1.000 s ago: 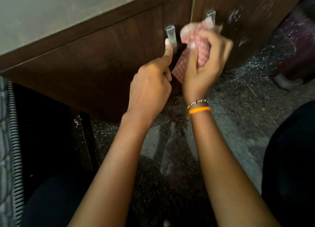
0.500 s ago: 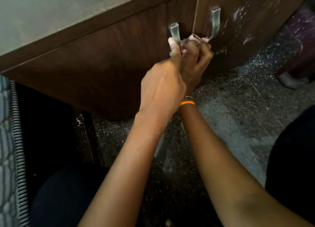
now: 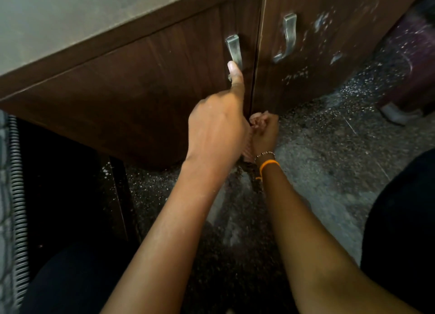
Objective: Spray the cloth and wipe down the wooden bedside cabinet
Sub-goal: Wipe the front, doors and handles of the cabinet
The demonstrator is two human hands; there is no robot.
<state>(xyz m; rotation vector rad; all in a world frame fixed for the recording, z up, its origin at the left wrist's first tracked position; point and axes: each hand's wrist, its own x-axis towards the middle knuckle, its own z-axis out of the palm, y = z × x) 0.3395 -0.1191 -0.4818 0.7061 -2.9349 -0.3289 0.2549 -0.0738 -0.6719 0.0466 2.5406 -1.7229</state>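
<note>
A ribbed grey mattress edge [image 3: 10,196] runs down the far left of the frame, beside the dark gap under the wooden bedside cabinet [image 3: 141,82], whose dusty, matte grey top [image 3: 70,19] slopes above dark brown, fine-grained laminate doors. The person's left hand [image 3: 216,130] holds the curved brushed-metal handle [image 3: 234,52] of the left door, thumb pressed up along the bar and the other fingers curled behind it, apparently holding the door slightly ajar. Half a second ago the right hand [image 3: 264,134] was bunched between the two handles; it has since dropped to the bottom of the seam where the doors meet, just above the floor, fingers clamped on the cloth [image 3: 255,121], of which only a pale pink fold shows past the knuckles. The downward pass suggests the door edge is being wiped top to bottom and that stroke is nearly finished. A beaded bracelet and an orange band [image 3: 268,165] circle the right wrist. To the right, the second door [image 3: 329,42] with its matching handle [image 3: 288,37] carries white flecks and smears, likely still to be cleaned. The speckled terrazzo floor [image 3: 329,160] spreads below it.
</note>
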